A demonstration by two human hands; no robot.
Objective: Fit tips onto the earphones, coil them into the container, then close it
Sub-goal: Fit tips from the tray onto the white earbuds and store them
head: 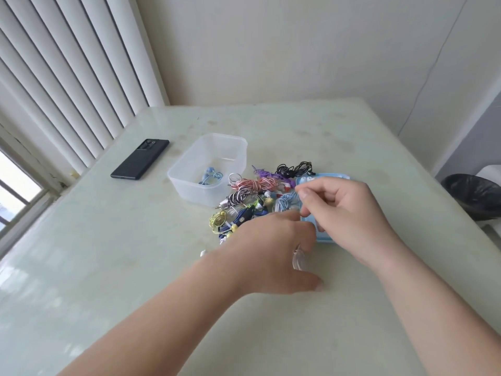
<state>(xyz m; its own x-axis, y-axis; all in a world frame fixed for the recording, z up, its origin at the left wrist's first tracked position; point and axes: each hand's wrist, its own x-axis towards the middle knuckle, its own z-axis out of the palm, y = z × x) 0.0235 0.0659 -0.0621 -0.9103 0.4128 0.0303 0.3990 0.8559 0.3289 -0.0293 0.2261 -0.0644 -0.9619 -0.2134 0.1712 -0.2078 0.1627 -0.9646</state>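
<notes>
Earphones [257,185] lie heaped on the table [108,253] beside the open container [184,185], which holds one blue pair [210,177]; most remain. Left hand [265,245] reaches into them, right hand [349,213] curls above the lid [325,239]; I cannot tell their grips.

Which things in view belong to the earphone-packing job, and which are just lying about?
Job: clear container, pile of coloured earphones, blue tray of white tips.
Lying about: black phone, black bin.
</notes>
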